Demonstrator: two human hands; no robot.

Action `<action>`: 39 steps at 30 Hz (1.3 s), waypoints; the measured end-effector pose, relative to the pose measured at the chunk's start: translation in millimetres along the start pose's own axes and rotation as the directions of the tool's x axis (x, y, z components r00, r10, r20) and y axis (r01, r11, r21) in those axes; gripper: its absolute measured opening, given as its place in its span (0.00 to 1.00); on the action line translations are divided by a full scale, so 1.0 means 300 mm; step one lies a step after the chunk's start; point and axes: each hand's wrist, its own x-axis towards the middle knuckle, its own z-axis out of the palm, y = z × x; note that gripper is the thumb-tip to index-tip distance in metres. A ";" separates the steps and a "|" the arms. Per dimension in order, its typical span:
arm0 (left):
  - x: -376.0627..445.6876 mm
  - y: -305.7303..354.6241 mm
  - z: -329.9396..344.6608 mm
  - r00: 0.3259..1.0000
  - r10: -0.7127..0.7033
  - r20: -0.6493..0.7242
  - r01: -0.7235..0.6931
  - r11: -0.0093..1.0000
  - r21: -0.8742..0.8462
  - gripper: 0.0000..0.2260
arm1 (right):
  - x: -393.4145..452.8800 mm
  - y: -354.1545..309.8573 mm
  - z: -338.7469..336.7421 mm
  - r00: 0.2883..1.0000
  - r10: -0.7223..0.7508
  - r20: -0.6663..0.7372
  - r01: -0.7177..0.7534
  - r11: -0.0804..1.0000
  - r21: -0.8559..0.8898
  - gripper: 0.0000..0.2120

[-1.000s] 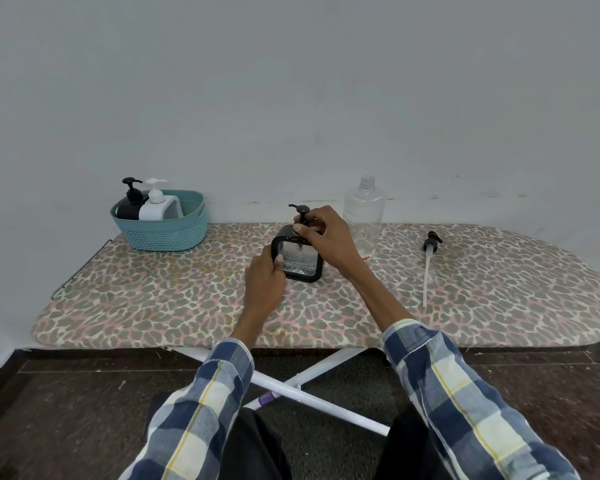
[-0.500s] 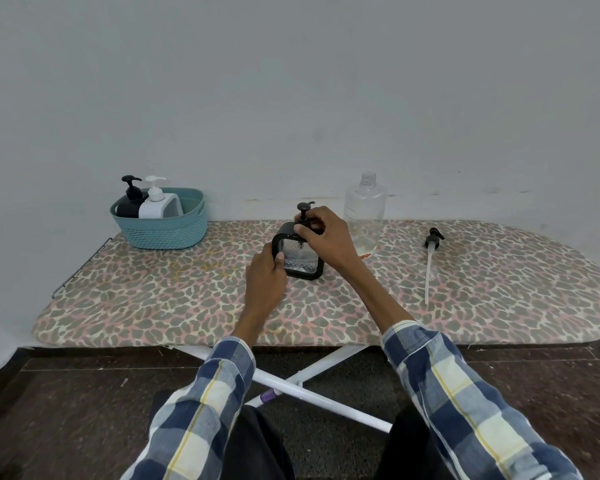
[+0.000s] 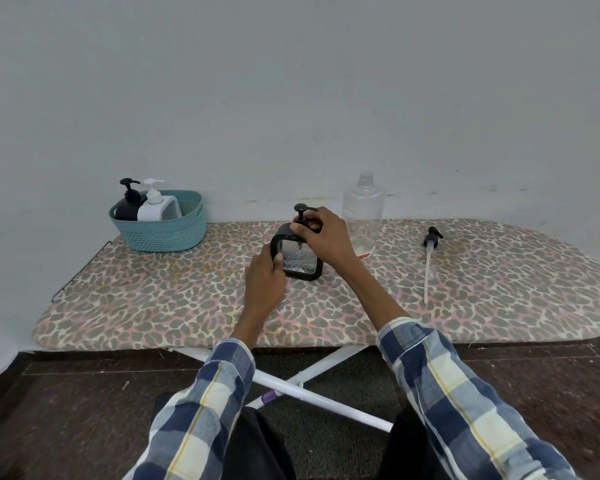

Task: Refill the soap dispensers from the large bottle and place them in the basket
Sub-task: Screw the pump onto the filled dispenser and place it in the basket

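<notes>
A square clear soap dispenser with a black frame (image 3: 300,258) stands upright mid-board. My left hand (image 3: 264,277) grips its left side. My right hand (image 3: 321,233) holds the black pump head (image 3: 300,211) at the dispenser's neck, fingers curled round it. Just behind stands the large clear bottle (image 3: 362,211), uncapped and nearly empty. The teal basket (image 3: 161,230) at the board's back left holds a black dispenser (image 3: 129,202) and a white dispenser (image 3: 155,206).
A loose black pump with a long white tube (image 3: 429,261) lies on the leopard-print ironing board (image 3: 153,299) to the right. A grey wall rises right behind the board. White crossed legs and dark floor show below the near edge.
The pump head now stands turned, its nozzle pointing differently, with my right hand shifted slightly round it. The dispenser and my left hand stay in place.
</notes>
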 end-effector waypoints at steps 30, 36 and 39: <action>-0.033 0.084 -0.041 0.999 -0.041 0.008 0.042 0.997 -0.064 0.27 | -0.023 -0.003 0.001 0.999 0.031 -0.010 -0.031 0.999 0.033 0.16; -0.046 0.093 -0.050 0.999 -0.044 -0.012 0.044 0.998 -0.054 0.30 | -0.025 0.010 -0.002 0.999 0.041 -0.022 -0.040 0.998 0.042 0.17; -0.048 0.093 -0.051 0.999 -0.047 -0.016 0.047 0.998 -0.037 0.31 | -0.027 0.005 -0.009 0.999 0.037 -0.018 -0.037 0.999 0.028 0.17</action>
